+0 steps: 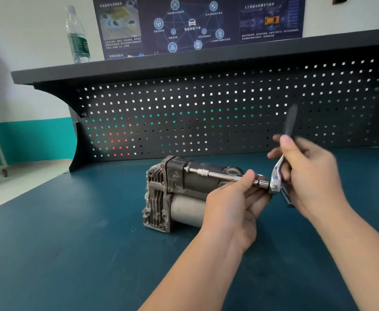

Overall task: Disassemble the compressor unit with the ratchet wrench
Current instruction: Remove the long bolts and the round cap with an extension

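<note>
Pinching the extension bar (224, 175) with my left hand (233, 205), right hand (307, 173) gripping the ratchet wrench (277, 176) at the compressor unit (175, 191).

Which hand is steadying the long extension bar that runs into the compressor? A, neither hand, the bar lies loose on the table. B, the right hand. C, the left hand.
C: the left hand pinches the extension bar near its socket end, while the right hand grips the ratchet wrench handle.

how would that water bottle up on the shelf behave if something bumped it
The water bottle stands tall and narrow near the shelf front edge, so it probably tips easily. It looks like thin clear plastic, likely light and squashy. Being round, it would probably roll once down.
</note>
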Motion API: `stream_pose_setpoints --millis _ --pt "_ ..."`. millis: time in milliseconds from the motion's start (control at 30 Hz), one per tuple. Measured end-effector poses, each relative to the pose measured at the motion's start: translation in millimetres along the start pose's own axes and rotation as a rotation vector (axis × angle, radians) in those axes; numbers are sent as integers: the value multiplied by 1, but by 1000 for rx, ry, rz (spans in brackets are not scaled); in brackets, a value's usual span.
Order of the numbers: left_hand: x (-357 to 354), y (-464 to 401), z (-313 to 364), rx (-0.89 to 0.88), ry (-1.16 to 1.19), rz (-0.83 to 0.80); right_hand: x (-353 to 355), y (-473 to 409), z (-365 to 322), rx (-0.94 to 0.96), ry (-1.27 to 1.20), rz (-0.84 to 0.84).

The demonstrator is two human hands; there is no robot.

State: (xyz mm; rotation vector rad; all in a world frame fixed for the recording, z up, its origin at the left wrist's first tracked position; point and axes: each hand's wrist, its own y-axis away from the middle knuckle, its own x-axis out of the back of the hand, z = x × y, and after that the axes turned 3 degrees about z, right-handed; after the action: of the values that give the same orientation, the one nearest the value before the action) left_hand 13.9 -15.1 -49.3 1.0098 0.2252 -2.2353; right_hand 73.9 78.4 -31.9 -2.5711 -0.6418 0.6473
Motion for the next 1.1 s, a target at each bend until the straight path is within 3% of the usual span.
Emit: stream_pose_setpoints --millis 100,167,233,300,367,433,500,633,700,767,900,967,1033,1100 --pt "-1 0 1 -4 -1 -1 1 12 -10 460 260 -109" --pt "-1 0 1 -2 6 9 0 13 -8 485 286 -86" --pt "-1 0 1 11 17 21 -3 9 -5 290 269 30" --pt "0 1 1 26 24 22 -3 3 1 -163 87 139" --pt "-1 2 2 33 32 4 -2 0 9 -607 -165 124" --pt "-1 2 2 35 34 -4 -2 -1 13 -719 -298 120" --pt "-1 3 1 33 14 6 -3 -1 10 -501 -268 112" --pt "0 1 3 20 -36 3 -1 10 -7 373 243 -96" --pt "1 1 4 29 -48 -5 1 12 -6 482 319 -115" --pt "1 1 4 51 -37 -8 0 9 -3 338 307 -27" --pt "1 1 5 76 -3 -15 -2 0 5 -422 -20 140" --pt "1 1 5 74 6 -24 -2 -1 9 -645 -190 127" --pt "1 1 4 69 -2 -21 -3 -1 9 -605 -222 112" --pt "1 1 3 55 -20 -9 -4 2 4 -287 -117 61"
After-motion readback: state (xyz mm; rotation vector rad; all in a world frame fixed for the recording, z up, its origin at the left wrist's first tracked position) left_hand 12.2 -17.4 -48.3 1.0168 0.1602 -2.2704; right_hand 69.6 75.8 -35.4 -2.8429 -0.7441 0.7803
